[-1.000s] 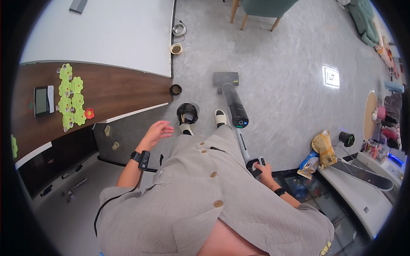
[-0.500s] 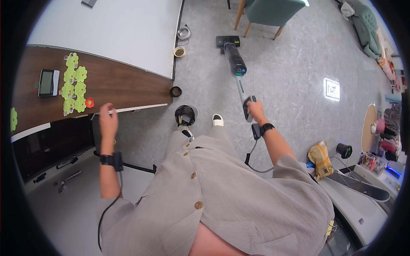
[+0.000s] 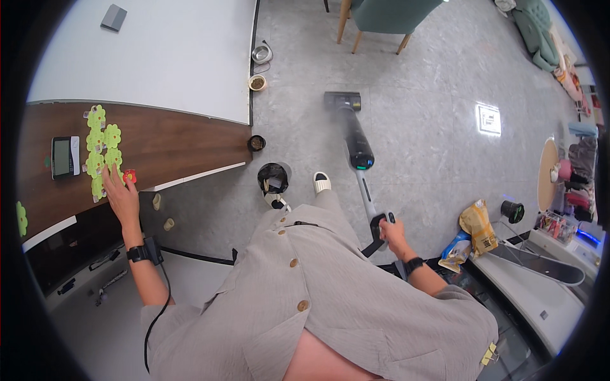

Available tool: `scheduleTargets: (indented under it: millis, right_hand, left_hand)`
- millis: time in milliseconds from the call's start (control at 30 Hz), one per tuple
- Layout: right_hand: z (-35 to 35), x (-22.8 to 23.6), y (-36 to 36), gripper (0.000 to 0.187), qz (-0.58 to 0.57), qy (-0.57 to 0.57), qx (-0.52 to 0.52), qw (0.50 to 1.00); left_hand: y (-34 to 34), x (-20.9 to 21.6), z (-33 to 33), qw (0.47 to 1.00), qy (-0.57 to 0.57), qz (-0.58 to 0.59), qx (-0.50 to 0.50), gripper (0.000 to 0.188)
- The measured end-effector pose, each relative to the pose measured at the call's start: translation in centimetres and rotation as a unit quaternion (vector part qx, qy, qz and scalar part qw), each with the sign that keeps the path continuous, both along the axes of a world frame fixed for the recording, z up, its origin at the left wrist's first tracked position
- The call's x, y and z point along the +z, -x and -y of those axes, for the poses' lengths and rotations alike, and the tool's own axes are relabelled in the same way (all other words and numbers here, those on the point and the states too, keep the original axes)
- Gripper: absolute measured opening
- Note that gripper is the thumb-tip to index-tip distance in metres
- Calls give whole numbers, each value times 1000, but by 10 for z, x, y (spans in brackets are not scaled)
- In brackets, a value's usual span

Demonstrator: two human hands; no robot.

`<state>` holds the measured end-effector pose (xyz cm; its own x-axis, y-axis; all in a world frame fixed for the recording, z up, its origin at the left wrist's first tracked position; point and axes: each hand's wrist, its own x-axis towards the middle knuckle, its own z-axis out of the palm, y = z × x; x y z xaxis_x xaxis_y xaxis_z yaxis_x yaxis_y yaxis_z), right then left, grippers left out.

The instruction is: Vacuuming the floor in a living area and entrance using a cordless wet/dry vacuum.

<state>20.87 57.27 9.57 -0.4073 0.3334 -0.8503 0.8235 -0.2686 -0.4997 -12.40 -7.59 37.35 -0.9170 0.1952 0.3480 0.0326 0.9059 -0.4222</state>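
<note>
My right hand [image 3: 394,232] is wrapped round the handle of a cordless stick vacuum [image 3: 361,149], whose wide floor head [image 3: 343,100] lies flat on the grey tile in front of me, slightly blurred. On the left, my left hand [image 3: 122,194] has its fingers stretched out over the front part of a dark brown wooden surface [image 3: 184,140]. Its fingertips touch or hover beside green flower-shaped pieces [image 3: 112,136] and a small red flower piece [image 3: 130,176]; contact is hard to tell. A digital display device [image 3: 62,157] lies past the green pieces.
A lined black bin [image 3: 273,179] stands by my feet. Two pet bowls [image 3: 257,82] and a small dark pot [image 3: 257,143] sit along the left edge. Ahead is a green chair [image 3: 387,16]. At right lie a yellow bag [image 3: 478,225] and a dark cylinder [image 3: 512,211].
The vacuum has been drawn back toward me, its handle nearer my right side. My left hand has moved left onto the wooden surface by the flower pieces.
</note>
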Motion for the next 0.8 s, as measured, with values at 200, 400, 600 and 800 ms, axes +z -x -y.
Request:
scheduleTargets:
  millis: [200, 400, 600, 800]
  right_hand:
    - [-25, 33, 27, 5, 8, 33, -6, 999]
    - [-56, -14, 132, 18, -64, -89, 106, 988]
    - [-75, -47, 275, 19, -98, -157, 220, 958]
    - [-70, -73, 320, 19, -92, -169, 233, 953]
  left_hand:
    - [5, 14, -11, 1000, 15, -1, -8, 56]
    - [-7, 11, -15, 999, 25, 18, 19, 59]
    - [-29, 15, -27, 992, 6, 116, 45, 64]
    - [-49, 9, -19, 985, 29, 148, 89, 69]
